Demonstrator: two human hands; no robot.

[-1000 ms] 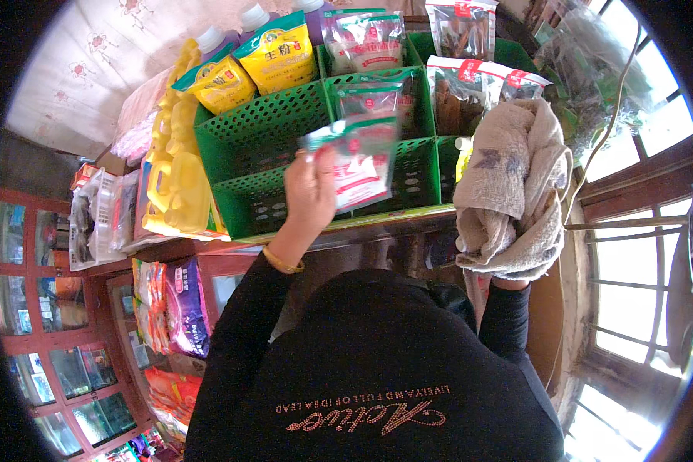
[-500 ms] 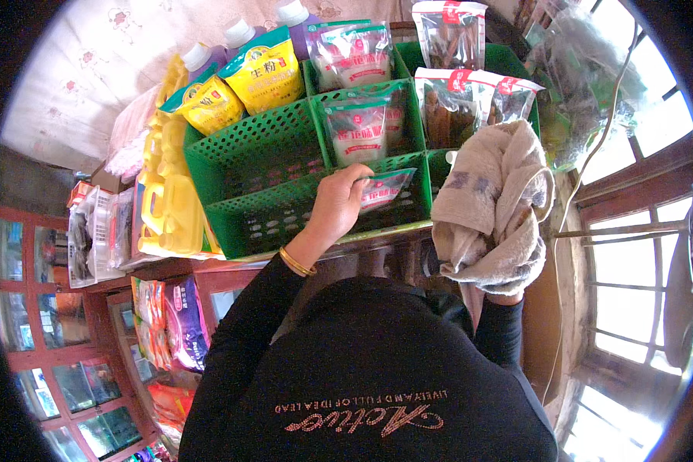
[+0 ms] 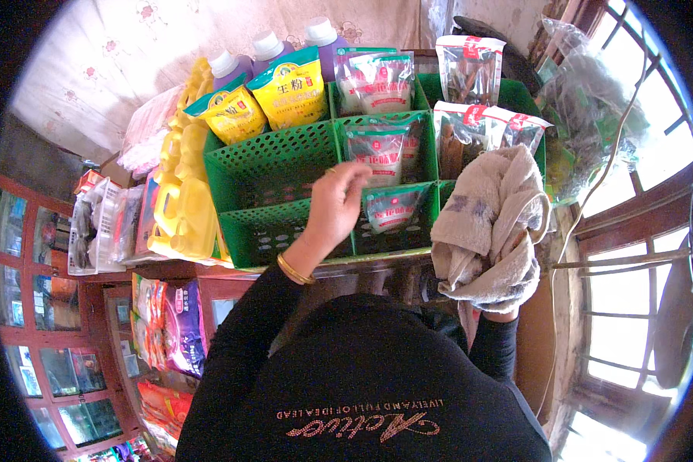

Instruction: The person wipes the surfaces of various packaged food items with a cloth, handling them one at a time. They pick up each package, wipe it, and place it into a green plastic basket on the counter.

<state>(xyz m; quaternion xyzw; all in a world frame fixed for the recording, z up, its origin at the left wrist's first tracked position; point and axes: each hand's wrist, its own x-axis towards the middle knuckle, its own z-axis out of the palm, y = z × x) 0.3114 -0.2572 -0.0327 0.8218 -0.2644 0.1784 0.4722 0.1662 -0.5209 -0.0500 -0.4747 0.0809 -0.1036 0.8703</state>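
Observation:
My left hand [image 3: 336, 202], with a gold bangle at its wrist, hovers over the front of a green divided basket [image 3: 273, 138]. Its fingers are loosely bent, with nothing visible in them. Just beyond the fingertips stands a green-topped pouch with pink print [image 3: 376, 150] in the middle compartment. Another such pouch [image 3: 393, 208] leans in the front compartment. A beige towel [image 3: 489, 223] covers most of my right hand [image 3: 502, 315], which holds it up at the basket's right front; the fingers are hidden.
Yellow pouches [image 3: 289, 88] and clear bags of brown sticks [image 3: 470, 69] fill other compartments. Purple bottles with white caps [image 3: 323, 35] stand behind. Yellow jugs [image 3: 183, 215] line the left side. Plastic bags [image 3: 585, 108] hang at the right near a cord and windows.
My left hand has let go of the front pouch's top edge and drawn back from it. That pouch now shows more fully. The whole view has shifted slightly.

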